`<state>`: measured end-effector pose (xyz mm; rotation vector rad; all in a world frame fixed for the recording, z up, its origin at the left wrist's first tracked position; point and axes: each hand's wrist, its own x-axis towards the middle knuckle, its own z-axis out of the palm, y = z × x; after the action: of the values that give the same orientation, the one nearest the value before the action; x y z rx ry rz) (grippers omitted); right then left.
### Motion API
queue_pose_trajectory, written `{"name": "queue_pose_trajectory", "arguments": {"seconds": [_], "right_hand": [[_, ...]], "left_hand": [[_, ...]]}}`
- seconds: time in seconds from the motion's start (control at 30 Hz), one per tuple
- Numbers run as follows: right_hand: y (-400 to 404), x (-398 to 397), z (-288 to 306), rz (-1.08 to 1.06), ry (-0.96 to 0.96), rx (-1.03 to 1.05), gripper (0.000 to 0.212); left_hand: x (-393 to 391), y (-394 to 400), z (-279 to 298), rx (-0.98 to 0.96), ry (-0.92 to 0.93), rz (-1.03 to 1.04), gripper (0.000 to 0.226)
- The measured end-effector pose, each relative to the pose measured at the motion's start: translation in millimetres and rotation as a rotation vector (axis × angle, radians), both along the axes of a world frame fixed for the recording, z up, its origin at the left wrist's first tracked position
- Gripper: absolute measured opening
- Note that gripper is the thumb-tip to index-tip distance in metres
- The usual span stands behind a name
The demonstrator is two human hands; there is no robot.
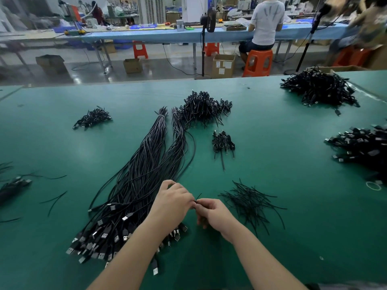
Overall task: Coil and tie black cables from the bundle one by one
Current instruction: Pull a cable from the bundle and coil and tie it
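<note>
Am pinching twist tie [198,197] between left grip [173,203] and right grip [213,214], just right of cable bundle [134,185]; tying step, next likely needing firm twist.

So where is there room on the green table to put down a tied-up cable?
Bare mat lies between the small coil pile and the right-edge pile, and left of the long bundle, below the far-left pile. It is crowded near the hands, with plugs and ties.

A person [264,21] sits on an orange stool [258,62] (back turned) beyond the green table [272,155].
</note>
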<state>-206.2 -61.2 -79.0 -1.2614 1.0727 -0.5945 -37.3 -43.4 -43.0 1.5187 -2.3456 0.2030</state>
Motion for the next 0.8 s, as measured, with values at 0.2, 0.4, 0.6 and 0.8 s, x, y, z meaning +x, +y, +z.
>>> {"name": "queue_pose_trajectory", "arguments": {"seconds": [0.2,0.4,0.6,0.8], "right_hand": [[-1.6,-0.9,-0.2,0.009,0.004,0.023,0.022],[-1.5,-2.6,0.2,0.054,0.026,0.013,0.024],[4.8,-1.1,-6.2,0.090,0.204,-0.155,0.025],[16.2,3.1,-12.6,0.098,0.344,-0.435,0.017]], "left_hand": [[-2.5,-1.8,-1.2,0.172,0.046,0.033,0.024],[0.2,-3.2,-4.2,0.236,0.043,0.087,0.024],[-7.6,-2.0,-8.1,0.332,0.218,0.274,0.016],[-1.7,-7.5,4.0,0.561,0.276,0.373,0.016]]}}
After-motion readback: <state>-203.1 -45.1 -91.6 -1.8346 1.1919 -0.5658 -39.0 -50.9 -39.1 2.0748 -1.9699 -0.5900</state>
